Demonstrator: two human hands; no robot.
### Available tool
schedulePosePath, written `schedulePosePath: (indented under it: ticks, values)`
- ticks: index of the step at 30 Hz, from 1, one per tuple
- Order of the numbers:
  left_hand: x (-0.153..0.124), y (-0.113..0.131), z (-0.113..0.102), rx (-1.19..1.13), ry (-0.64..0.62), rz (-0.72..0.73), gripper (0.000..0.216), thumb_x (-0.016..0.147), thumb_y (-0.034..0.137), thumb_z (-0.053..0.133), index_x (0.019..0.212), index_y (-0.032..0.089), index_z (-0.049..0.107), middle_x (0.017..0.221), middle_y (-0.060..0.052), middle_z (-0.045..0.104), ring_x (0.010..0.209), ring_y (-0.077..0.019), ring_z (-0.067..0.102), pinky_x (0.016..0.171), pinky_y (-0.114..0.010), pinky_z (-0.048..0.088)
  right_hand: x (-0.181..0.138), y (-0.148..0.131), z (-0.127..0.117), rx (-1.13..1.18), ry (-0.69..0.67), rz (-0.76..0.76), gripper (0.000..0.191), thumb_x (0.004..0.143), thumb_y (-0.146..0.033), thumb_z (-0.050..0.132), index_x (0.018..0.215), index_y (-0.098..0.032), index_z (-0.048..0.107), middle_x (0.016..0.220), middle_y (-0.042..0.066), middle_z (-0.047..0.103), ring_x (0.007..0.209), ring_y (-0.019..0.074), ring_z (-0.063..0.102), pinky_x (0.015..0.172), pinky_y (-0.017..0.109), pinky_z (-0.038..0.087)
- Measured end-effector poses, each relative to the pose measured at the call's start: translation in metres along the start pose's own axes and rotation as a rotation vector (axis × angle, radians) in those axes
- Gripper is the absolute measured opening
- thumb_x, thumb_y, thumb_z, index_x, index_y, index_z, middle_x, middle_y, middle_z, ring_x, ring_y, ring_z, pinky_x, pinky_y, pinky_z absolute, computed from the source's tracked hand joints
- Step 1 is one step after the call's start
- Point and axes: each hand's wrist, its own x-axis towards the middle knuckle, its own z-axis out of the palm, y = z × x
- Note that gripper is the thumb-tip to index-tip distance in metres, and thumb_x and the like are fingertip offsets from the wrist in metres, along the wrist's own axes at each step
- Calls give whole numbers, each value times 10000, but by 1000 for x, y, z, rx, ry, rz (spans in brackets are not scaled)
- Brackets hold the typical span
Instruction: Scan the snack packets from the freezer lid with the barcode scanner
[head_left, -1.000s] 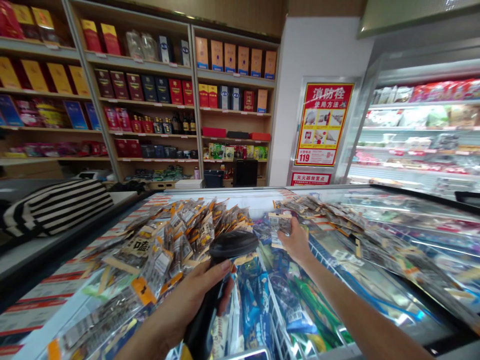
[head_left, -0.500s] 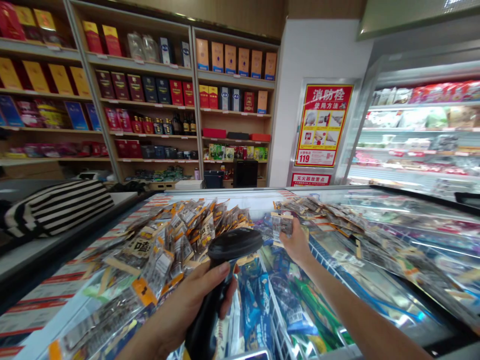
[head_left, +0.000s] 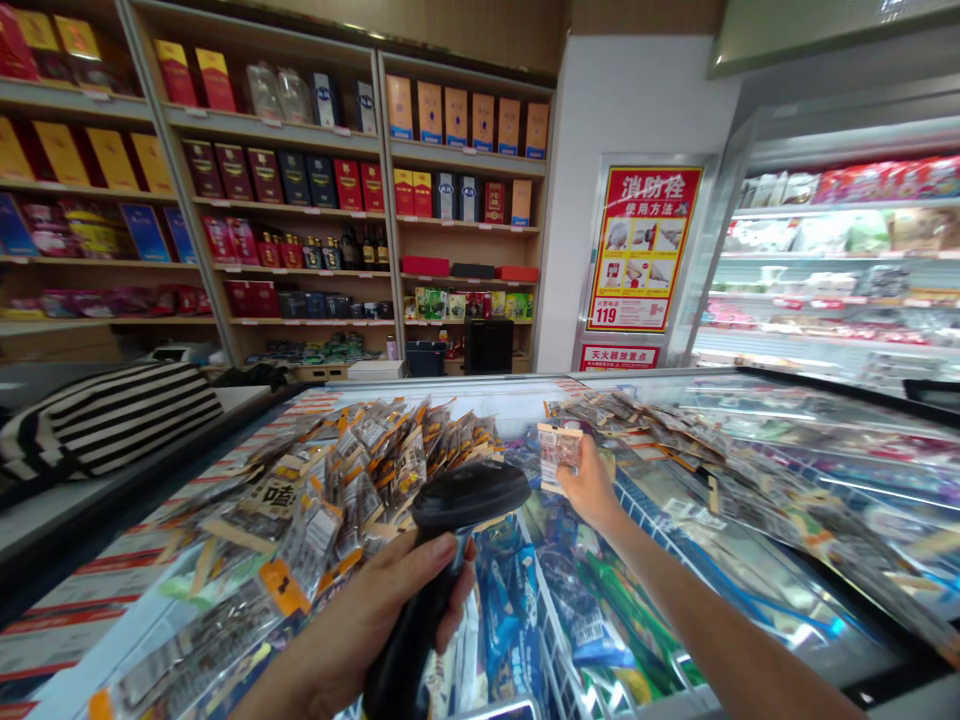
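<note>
On the left, a big pile of snack packets (head_left: 360, 470) lies on the glass lid of the freezer (head_left: 787, 560). In the middle, the left hand (head_left: 367, 625) is wrapped tight around the handle of a black barcode scanner (head_left: 442, 560), whose head points out toward the right hand (head_left: 589, 490). That hand pinches one small packet (head_left: 559, 450) and holds it up over the freezer, so this looks like the scanning step, and the scanner needs to face the packet's barcode.

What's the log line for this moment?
left hand: grips scanner | right hand: holds packet up | below: freezer, packet piles on glass
</note>
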Motion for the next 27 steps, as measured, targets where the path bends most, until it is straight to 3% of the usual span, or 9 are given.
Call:
schedulePosePath:
  ticks: [9,27]
  values:
    - [0,0,-4,-41,-87,44,261,726,375,482,814,138,550,594,-19,533,452,-88,464,448,-209,329,0,-2,-3,-24,-5,3,289,580,-163,384,868,-186,391,734,14,547,651,155,520,628,258,409]
    - [-1,3,0,8,-13,54,231,739,372,470,794,153,519,587,5,521,454,-87,450,474,-223,331,9,7,-7,138,-18,36,382,553,-141,403,932,-187,404,782,12,562,717,159,533,674,281,410]
